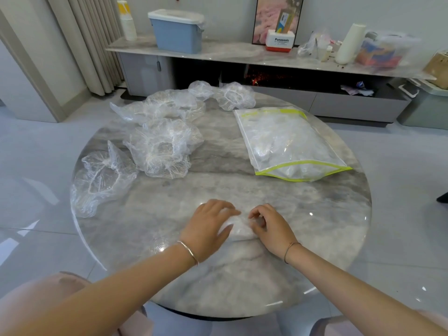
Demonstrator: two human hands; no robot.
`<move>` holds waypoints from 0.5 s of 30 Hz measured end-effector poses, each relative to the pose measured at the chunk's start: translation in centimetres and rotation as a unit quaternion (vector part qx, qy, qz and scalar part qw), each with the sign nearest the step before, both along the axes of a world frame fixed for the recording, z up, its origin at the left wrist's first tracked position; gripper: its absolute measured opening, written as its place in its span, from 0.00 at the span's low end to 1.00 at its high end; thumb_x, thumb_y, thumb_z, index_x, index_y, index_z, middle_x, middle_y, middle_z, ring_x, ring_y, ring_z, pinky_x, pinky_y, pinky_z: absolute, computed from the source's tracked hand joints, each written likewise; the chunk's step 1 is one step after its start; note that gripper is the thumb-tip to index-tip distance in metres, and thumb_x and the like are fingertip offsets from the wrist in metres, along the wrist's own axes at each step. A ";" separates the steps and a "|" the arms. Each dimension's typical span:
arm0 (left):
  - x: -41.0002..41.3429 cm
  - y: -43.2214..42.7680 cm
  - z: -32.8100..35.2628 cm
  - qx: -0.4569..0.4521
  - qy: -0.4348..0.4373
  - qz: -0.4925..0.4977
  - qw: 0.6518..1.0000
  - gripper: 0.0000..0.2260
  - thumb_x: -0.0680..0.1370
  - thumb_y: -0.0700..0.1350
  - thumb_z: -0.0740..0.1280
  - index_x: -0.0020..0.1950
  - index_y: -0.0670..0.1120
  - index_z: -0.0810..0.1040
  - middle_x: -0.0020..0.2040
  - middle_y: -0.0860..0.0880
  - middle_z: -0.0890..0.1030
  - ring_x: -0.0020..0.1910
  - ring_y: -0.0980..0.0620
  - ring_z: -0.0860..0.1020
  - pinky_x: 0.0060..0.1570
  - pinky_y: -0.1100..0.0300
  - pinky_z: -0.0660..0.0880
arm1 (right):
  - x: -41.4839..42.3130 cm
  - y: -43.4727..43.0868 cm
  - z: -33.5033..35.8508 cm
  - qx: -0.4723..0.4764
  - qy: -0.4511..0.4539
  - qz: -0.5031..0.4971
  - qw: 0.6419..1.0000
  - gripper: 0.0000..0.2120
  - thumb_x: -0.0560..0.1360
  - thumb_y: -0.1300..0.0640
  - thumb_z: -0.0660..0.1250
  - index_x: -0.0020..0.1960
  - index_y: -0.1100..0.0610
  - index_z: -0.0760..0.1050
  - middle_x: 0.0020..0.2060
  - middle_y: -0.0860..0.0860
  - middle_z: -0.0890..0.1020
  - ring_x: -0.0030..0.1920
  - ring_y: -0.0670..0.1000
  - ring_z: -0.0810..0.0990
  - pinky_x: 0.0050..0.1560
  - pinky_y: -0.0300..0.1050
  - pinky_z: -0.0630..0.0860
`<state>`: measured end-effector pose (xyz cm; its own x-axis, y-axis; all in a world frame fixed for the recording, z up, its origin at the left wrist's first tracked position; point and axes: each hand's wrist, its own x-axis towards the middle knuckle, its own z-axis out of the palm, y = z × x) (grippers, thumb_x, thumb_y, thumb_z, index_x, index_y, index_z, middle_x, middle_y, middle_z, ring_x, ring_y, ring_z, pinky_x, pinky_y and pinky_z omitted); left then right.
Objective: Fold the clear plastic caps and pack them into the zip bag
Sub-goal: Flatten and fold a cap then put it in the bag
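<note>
- Five or so loose caps (162, 151) are lying unfolded to the left of the zip bag (291, 144) and just beyond its far left corner. I am therefore judging the job to be somewhere around its middle. The exact count is hard to tell, since the clear films are overlapping.
- Inside the zip bag a thick, whitish wad is showing, which I am taking to be caps already packed. Its yellow-green zip mouth appears to be gaping toward the person, not sealed.
- One more, the folded cap (238, 226), is being worked on the counter (218, 282). It is lying on the near side of the zip bag, a little to its left and well apart from it.
- The left hand (208, 224) is lying over the folded cap with fingers fairly straight, pressing it flat. The right hand (269, 226) is curling its fingers onto the right edge, seemingly pinching the film.
- As I am judging it, what is left is finishing this fold and sliding it into the zip bag. The same is then waiting for each loose cap, and last of all closing the zip.
- The caps are thin, crinkly, see-through film gathered on an elastic rim, puffing up into rumpled domes and rings. They are likely to be springing open unless held down.
- The zip bag is a slick, soft, rectangular pouch, bulging in the middle.
- The counter is a round, glossy, grey-veined slab, throwing back reflections.
</note>
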<state>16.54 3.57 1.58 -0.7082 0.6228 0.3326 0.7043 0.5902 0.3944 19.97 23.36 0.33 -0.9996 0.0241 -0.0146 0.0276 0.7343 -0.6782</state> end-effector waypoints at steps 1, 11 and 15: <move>0.5 0.3 0.1 -0.044 0.017 -0.033 0.998 0.17 0.76 0.50 0.57 0.61 0.49 0.78 0.58 0.52 0.79 0.57 0.53 0.74 0.58 0.59 0.69 | 0.0 0.0 0.0 -0.004 0.005 -0.005 1.000 0.10 0.75 0.62 0.65 0.51 0.49 0.73 0.45 0.41 0.72 0.40 0.41 0.72 0.46 0.38 0.71; 3.0 -0.5 -3.0 -0.239 -0.074 -0.049 0.967 0.35 0.75 0.66 0.32 0.76 0.46 0.39 0.76 0.50 0.43 0.76 0.49 0.45 0.72 0.57 0.39 | -1.0 -0.5 3.1 -0.158 -0.227 -0.139 0.951 0.15 0.76 0.47 0.66 0.50 0.59 0.69 0.39 0.54 0.78 0.33 0.51 0.81 0.29 0.43 0.78; 3.0 -0.3 -2.5 -0.247 -0.102 -0.084 0.960 0.37 0.67 0.67 0.29 0.71 0.50 0.29 0.72 0.55 0.30 0.72 0.55 0.30 0.70 0.59 0.29 | -0.7 -1.0 3.7 -0.256 -0.272 -0.139 0.917 0.15 0.73 0.49 0.71 0.47 0.60 0.72 0.37 0.54 0.78 0.32 0.49 0.82 0.33 0.41 0.80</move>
